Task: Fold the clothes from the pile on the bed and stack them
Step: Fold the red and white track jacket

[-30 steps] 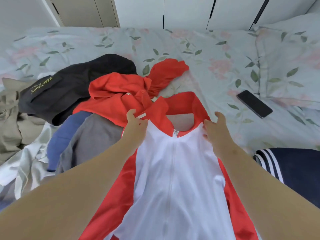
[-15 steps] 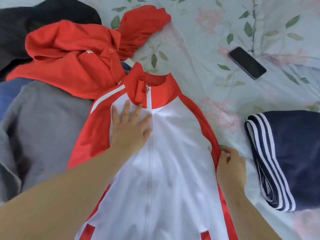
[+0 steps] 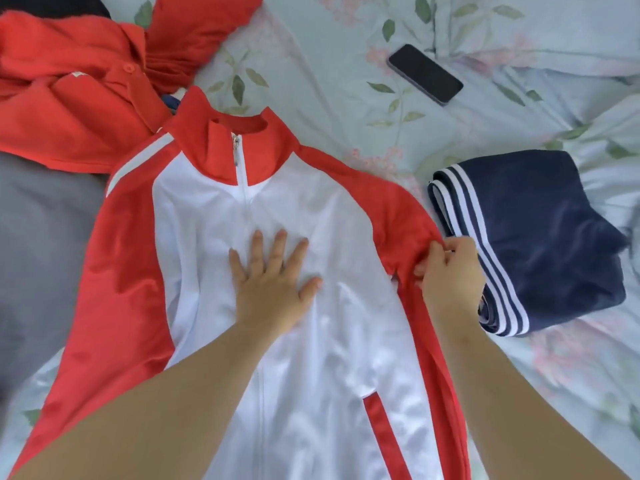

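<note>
On the bed (image 3: 311, 81), the left hand (image 3: 273, 289) presses flat on the white-and-red jacket (image 3: 329, 358) while the right hand (image 3: 450, 271) pinches its red sleeve, beside folded navy clothing (image 3: 540, 237).

One wide-angle camera, worn on the head, looked forward and steeply down onto the bed (image 3: 329, 81) from close above.

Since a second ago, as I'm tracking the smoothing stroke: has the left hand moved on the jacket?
Yes. The left hand has slid down the jacket front, away from its collar toward the person, now flat across the zip.
</note>
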The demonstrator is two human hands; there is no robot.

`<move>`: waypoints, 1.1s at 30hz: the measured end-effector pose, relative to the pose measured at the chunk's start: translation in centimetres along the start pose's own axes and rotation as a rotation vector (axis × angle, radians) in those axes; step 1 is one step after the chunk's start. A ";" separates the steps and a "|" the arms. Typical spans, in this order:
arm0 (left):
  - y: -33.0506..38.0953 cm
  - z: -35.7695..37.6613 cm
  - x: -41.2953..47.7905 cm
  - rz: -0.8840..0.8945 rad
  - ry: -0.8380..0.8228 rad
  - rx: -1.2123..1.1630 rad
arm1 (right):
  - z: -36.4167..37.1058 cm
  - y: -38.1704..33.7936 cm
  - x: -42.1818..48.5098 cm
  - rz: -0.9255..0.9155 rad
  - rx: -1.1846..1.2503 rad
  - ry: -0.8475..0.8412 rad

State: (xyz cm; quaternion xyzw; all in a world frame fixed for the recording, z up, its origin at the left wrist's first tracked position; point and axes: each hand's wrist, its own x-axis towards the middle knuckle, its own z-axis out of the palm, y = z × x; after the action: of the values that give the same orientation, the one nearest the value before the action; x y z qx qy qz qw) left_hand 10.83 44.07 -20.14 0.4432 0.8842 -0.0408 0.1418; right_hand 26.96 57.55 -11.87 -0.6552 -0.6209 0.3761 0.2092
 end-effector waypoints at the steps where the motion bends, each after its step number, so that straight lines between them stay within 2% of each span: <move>1: -0.1 -0.1 0.0 -0.001 -0.010 -0.005 | -0.1 -1.1 0.8 -0.072 0.109 0.004; 3: -0.1 -0.2 0.0 -0.003 -0.024 -0.017 | -0.6 -2.5 1.5 -0.258 0.211 -0.045; 5: -0.2 -0.3 0.0 -0.001 -0.037 -0.025 | -1.5 -1.8 0.8 -0.304 0.145 -0.003; 6: -0.2 -0.3 0.1 0.000 -0.044 -0.023 | -2.0 -0.6 0.1 -0.247 0.066 0.072; 8: -0.3 -0.4 0.2 0.000 -0.074 -0.016 | -3.2 2.6 -1.5 0.025 -0.114 0.127; 10: -0.3 -0.5 0.2 0.000 -0.106 -0.007 | -3.7 5.1 -3.2 0.230 -0.286 -0.024; 12: -0.3 -0.7 0.3 -0.002 -0.135 0.009 | -3.6 6.5 -4.2 0.254 -0.415 -0.116; 14: -0.2 -0.9 0.3 -0.004 -0.150 0.019 | -3.3 7.0 -4.1 0.303 -0.381 -0.123; 17: -0.2 -1.3 0.4 -0.006 -0.184 0.025 | -3.3 6.4 -3.7 0.346 -0.116 -0.100; 21: -0.6 -2.1 0.4 0.015 -0.258 0.003 | -5.1 2.4 -2.8 0.124 0.198 0.141; 25: -1.0 -3.8 0.9 0.000 -0.358 -0.121 | -8.8 -3.9 0.1 -0.214 0.244 0.393; 26: -1.0 -4.3 1.0 -0.009 -0.382 -0.144 | -9.8 -5.3 1.1 -0.283 0.253 0.398; 28: -1.1 -5.0 0.8 -0.010 -0.399 -0.176 | -10.5 -7.2 2.5 -0.359 0.195 0.279; 33: -1.4 -5.2 -2.6 0.026 -0.305 -0.241 | -7.2 -4.8 -0.5 -0.210 -0.178 -0.005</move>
State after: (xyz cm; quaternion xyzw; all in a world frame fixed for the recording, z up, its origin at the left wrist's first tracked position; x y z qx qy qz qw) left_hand 10.10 42.25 -14.51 0.4232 0.8450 0.0007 0.3269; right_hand 29.20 59.10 -3.66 -0.6017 -0.7175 0.2971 0.1867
